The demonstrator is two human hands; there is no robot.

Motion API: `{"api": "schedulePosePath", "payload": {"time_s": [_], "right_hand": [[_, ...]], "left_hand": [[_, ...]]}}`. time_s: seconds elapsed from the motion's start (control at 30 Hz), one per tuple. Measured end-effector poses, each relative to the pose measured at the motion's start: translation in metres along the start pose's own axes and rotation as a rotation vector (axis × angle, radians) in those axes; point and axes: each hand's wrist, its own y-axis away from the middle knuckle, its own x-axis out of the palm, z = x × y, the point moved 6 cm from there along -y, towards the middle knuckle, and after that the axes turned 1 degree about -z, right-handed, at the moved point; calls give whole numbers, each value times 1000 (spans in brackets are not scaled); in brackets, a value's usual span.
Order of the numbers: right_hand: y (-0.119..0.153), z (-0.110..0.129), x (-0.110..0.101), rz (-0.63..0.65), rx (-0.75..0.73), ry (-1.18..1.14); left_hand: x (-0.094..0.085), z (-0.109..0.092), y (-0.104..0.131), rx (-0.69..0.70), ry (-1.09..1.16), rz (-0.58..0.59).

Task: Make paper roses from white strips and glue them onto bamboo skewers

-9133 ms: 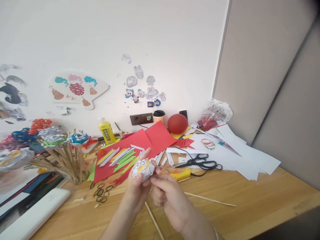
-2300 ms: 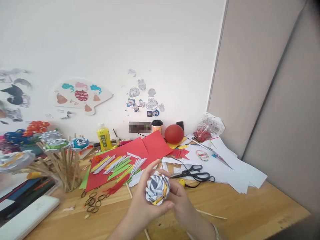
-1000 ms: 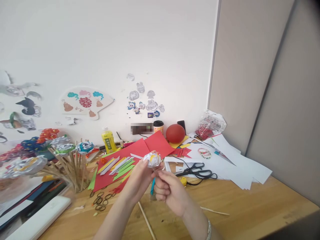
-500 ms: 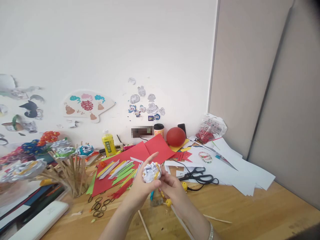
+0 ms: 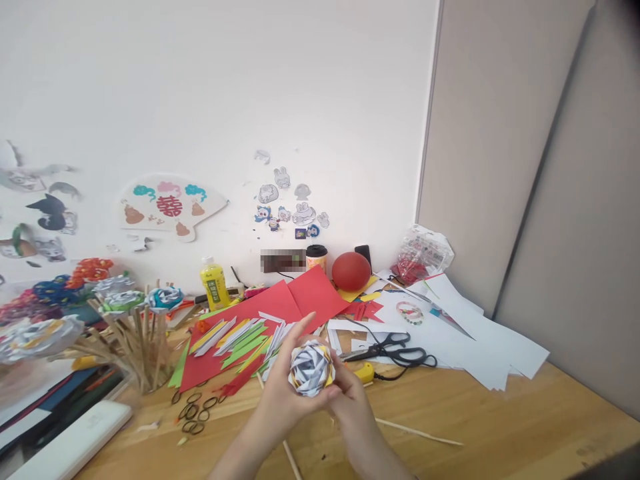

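A white paper flower (image 5: pixel 312 369) with yellow edges is held between my two hands above the table's front. Its woven, folded strips face the camera. My left hand (image 5: pixel 283 393) curls round its left side, thumb beneath and index finger pointing up past it. My right hand (image 5: pixel 350 400) closes on its right edge, fingers partly hidden behind it. Just beyond lie black-handled scissors (image 5: pixel 400 352) and a yellow glue gun (image 5: pixel 364 373) with a black cord. Thin wooden sticks (image 5: pixel 420 433) lie on the wood near my hands.
Coloured paper strips (image 5: pixel 245 343) lie on red sheets (image 5: pixel 270 303) at the left. A container of sticks (image 5: pixel 145 353) and finished paper flowers (image 5: pixel 45 337) stand further left. A yellow bottle (image 5: pixel 214 287), a cup (image 5: pixel 317 257), a red balloon (image 5: pixel 351 271) and white paper (image 5: pixel 510 343) line the back and right.
The paper flower has been turned so its woven face points at the camera, and it sits slightly lower. My right hand has shifted down and left with it.
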Motion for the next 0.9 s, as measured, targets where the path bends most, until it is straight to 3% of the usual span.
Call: {"api": "schedulePosePath", "payload": {"time_s": [0.17,0.4,0.6,0.9], "right_hand": [[1,0,2,53,47,-26],[2,2,-5,41,32,46],[0,4,-8,26,17,48],[1,-2,-11,58,-7,165]], "left_hand": [[0,-8,3,62,-74,-3],[5,-1,7,-93,169,15],[4,7,6,-136,139,31],[7,2,10,-155,112,21]]}}
